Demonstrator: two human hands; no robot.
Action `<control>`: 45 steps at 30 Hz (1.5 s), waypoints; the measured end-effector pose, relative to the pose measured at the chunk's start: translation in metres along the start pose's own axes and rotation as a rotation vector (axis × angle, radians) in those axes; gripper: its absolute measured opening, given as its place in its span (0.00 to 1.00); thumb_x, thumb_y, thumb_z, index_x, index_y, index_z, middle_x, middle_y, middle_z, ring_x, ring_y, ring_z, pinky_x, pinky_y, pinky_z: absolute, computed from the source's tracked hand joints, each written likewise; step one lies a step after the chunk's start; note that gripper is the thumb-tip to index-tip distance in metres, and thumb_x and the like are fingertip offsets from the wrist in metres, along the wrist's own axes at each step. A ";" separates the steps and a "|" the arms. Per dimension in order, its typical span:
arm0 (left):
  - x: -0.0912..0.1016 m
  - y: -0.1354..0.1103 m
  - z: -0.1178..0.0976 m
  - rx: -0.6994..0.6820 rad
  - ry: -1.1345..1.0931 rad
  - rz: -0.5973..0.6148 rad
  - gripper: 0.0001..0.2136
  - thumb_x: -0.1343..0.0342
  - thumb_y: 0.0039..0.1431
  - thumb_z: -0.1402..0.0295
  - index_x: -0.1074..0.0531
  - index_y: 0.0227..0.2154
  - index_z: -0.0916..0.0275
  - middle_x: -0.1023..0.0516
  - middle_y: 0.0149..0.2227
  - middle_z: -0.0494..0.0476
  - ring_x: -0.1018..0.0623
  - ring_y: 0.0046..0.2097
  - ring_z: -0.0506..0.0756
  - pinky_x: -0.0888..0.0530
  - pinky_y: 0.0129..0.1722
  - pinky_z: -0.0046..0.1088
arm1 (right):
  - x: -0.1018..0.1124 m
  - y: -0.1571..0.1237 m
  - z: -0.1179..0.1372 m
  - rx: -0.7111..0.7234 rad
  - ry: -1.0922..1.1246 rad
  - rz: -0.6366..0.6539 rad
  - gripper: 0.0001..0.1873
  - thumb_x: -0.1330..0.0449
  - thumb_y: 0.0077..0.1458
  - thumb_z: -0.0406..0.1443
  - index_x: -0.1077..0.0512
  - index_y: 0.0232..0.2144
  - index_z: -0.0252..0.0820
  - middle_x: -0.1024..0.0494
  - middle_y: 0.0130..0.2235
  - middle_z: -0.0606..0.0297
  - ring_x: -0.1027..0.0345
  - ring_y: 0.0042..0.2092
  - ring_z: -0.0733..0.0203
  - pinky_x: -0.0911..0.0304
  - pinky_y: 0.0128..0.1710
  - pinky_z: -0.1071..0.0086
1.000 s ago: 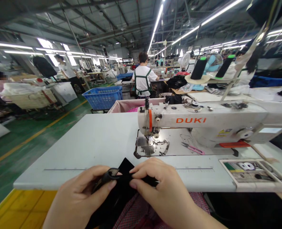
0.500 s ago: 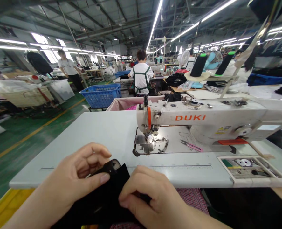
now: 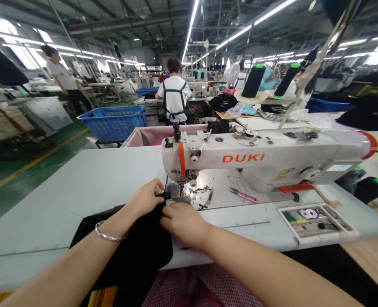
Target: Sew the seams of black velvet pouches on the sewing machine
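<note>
A piece of black fabric (image 3: 144, 247) lies on the white sewing table (image 3: 64, 196) and hangs over its near edge. My left hand (image 3: 145, 200), with a silver bangle on the wrist, pinches the fabric's far edge right beside the presser foot (image 3: 182, 192) of the white DUKI sewing machine (image 3: 259, 160). My right hand (image 3: 184, 221) presses down on the fabric with curled fingers just in front of the needle plate. Both hands are closed on the cloth.
Pink-handled snips (image 3: 244, 196) lie on the machine bed. A tray of bobbins and small parts (image 3: 316, 219) sits at the right. Two black thread cones (image 3: 254, 81) stand behind. A blue basket (image 3: 115, 121) and a pink-lined bin (image 3: 150, 134) are beyond the table. Other workers sit and stand farther back.
Both hands have carried the black fabric forward from the table's near edge up to the presser foot. My view has shifted to the right and closer.
</note>
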State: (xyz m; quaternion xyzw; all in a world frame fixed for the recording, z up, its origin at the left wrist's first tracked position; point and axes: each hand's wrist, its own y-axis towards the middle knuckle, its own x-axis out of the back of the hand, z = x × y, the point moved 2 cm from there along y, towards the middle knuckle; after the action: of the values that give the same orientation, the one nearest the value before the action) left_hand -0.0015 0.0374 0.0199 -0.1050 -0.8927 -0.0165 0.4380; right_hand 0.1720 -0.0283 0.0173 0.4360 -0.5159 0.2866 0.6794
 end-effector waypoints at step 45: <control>-0.032 -0.002 -0.014 -0.511 0.245 -0.003 0.16 0.53 0.70 0.65 0.26 0.54 0.61 0.23 0.56 0.58 0.27 0.60 0.59 0.33 0.65 0.44 | 0.003 -0.036 -0.045 -0.073 0.083 -0.148 0.12 0.48 0.66 0.29 0.25 0.43 0.34 0.19 0.45 0.54 0.28 0.52 0.54 0.32 0.52 0.60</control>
State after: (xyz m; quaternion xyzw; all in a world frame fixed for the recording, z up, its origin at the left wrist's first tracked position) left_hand 0.0282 0.0284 0.0038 -0.2082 -0.8001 -0.2542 0.5018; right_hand 0.2236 -0.0049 0.0051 0.4356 -0.4636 0.2346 0.7350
